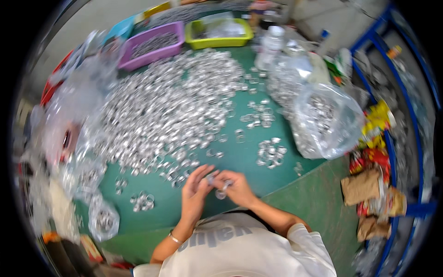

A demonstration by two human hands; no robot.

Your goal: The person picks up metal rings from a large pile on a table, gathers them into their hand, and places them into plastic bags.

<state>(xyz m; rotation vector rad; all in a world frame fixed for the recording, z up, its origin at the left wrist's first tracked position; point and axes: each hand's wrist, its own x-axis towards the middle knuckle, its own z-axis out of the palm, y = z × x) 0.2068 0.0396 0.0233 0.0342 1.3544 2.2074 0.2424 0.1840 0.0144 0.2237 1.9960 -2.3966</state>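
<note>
Near the front edge of the green table, my two hands are close together, fingertips almost meeting. Thumb and fingers of my left hand (195,190) are closed at a small silvery metal ring (210,179) between the hands. My right hand (237,188) is closed on a few shiny metal rings (221,194), which hang below its fingers. Blur hides the exact finger contact. Just beyond lies a broad heap of similar rings (170,106). Smaller ring clusters (271,153) lie to the right, and another cluster (142,201) sits to the left.
A purple tray (152,59) and a yellow-green tray (219,44) stand at the back, beside a white bottle (270,48). An open plastic bag of rings (325,124) sits on the right. Clear bags (74,106) crowd the left. Blue shelving (390,152) stands far right.
</note>
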